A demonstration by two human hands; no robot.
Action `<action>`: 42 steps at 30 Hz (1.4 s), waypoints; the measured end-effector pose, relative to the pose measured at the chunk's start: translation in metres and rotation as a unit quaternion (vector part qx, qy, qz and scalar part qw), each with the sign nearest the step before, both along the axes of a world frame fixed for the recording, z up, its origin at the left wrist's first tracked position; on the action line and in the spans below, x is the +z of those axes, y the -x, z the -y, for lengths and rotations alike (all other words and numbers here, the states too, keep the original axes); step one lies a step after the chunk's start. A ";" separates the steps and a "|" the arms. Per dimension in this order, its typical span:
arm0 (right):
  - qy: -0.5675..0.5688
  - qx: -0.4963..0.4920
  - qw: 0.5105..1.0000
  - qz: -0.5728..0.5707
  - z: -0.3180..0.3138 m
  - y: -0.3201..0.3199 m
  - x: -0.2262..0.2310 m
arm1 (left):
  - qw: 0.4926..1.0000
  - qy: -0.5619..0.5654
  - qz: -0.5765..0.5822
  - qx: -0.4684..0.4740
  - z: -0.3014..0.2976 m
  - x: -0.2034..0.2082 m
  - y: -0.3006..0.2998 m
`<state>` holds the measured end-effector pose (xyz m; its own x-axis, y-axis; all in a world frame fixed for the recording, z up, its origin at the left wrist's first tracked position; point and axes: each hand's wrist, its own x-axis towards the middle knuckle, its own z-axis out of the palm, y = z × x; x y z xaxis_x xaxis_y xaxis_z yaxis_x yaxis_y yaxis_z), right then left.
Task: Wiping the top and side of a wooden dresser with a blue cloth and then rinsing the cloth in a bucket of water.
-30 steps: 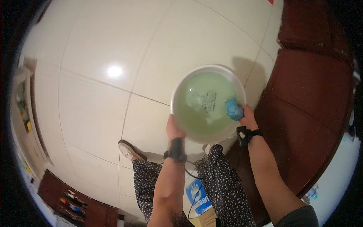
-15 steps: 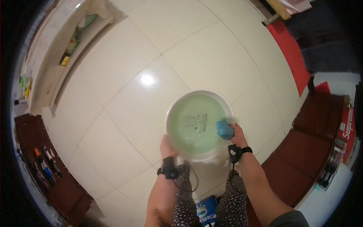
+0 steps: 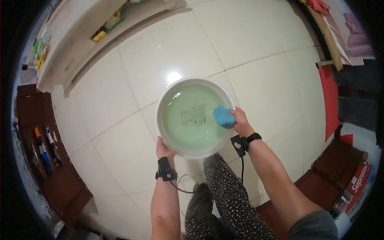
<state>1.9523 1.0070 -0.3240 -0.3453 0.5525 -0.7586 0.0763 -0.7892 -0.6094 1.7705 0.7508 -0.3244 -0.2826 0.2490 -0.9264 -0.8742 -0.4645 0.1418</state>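
A round white basin (image 3: 160, 114) with pale green-looking water is held level above the tiled floor, in front of my legs. Dark markings show on its bottom through the water. My left hand (image 3: 165, 149) is closed on the near left side of the rim, its fingers mostly hidden beneath the basin. On the right side, my right hand (image 3: 242, 122) grips the rim with a blue cloth (image 3: 224, 117) bunched under its thumb. The cloth hangs over the inner wall toward the water.
A pale cabinet (image 3: 76, 44) stands at the far left. Dark red-brown wooden furniture (image 3: 66, 188) with small items lies on the left, and a similar brown piece (image 3: 320, 182) on the right. A red panel (image 3: 329, 102) is at the far right. Glossy tiles (image 3: 116, 160) surround my legs.
My view has turned and shifted over the floor, and my legs have changed position as in a step. The basin has come along in both hands, with the cloth still at the right rim.
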 end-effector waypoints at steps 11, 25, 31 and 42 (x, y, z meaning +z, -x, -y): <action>0.015 0.101 0.994 0.039 0.004 0.126 -0.108 | 0.994 0.105 0.008 0.006 0.037 -0.111 0.079; -0.101 0.077 0.978 0.165 0.049 0.164 -0.124 | 0.965 0.175 -0.157 -0.112 0.067 -0.129 0.102; -0.224 0.223 0.938 0.144 0.075 0.183 -0.113 | 0.959 0.126 -0.254 -0.030 0.042 -0.094 0.065; -0.393 0.471 0.787 0.067 0.063 0.212 -0.175 | 0.971 0.072 -0.216 -0.070 0.004 -0.165 0.082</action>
<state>1.7402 0.9439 -0.4985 -0.8279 0.4168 -0.3752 0.5074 0.2718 -0.8177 1.6886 0.7472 -0.4889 -0.6247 0.1890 -0.7576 -0.7721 -0.2939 0.5634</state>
